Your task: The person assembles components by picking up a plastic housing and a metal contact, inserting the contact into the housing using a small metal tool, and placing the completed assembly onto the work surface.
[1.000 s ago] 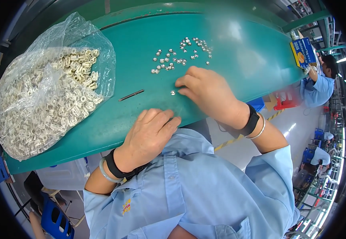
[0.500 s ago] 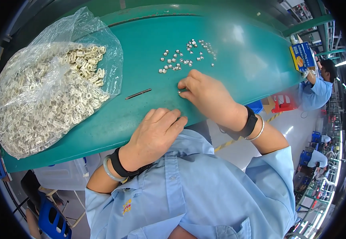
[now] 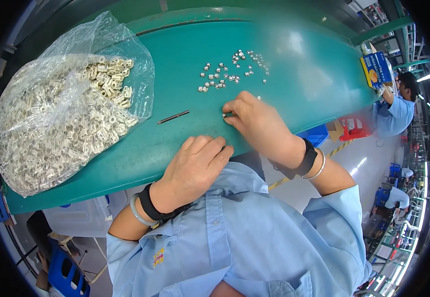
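My right hand [image 3: 259, 121] is closed over the green table, thumb and forefinger pinching a small shiny metal part [image 3: 224, 115]. Close to the table's front edge, my left hand [image 3: 195, 166] is curled with its fingers together. Its fingertips point down, and whatever they hold, if anything, is hidden. Between the plastic bag and my right hand lies a thin dark metal rod [image 3: 174, 117]. Beyond my hands, several small round silvery metal parts [image 3: 217, 76] are scattered. Another silvery part [image 3: 259, 97] lies just past my right knuckles.
A large clear plastic bag [image 3: 56, 128] full of cream-white slotted pieces takes up the table's left side. On the far right stand a blue and yellow box [image 3: 376, 69] and a person in a light blue shirt [image 3: 395, 116]. A red stool [image 3: 354, 127] is beside the table.
My right hand has shifted slightly, still pinching the small metal part. A lone silvery part now shows beyond its knuckles. My left hand stays nearly where it was.
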Demonstrator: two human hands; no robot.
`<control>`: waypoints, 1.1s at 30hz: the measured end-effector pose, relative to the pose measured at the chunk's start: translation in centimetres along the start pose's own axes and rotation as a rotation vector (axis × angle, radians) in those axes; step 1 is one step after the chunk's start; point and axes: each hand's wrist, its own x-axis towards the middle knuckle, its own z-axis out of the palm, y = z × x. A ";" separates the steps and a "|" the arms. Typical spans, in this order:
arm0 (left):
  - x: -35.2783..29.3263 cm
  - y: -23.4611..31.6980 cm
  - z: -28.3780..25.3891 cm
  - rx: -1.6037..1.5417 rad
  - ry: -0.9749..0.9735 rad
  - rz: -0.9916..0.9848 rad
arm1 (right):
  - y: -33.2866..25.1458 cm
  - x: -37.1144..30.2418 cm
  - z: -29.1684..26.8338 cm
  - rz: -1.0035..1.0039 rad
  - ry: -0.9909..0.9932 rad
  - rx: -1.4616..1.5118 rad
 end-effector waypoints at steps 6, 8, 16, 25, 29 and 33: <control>0.2 0.1 0.0 0.016 0.005 0.006 | -0.2 0.1 0.0 -0.026 0.018 -0.073; 0.2 0.2 0.0 0.021 0.011 0.008 | 0.1 0.0 0.3 0.001 0.031 -0.015; 0.1 0.1 0.0 0.039 0.000 0.008 | 0.7 0.5 -0.6 -0.008 0.064 -0.004; 0.3 0.2 -0.3 0.027 -0.027 -0.006 | 1.4 0.5 -1.2 -0.224 0.042 -0.243; 0.5 0.3 -1.0 -0.026 -0.074 -0.039 | 1.6 0.7 -2.2 -0.261 -0.023 -0.248; 0.8 -0.1 -3.1 -0.078 -0.114 -0.078 | 2.3 3.3 -2.8 -0.137 0.055 -0.062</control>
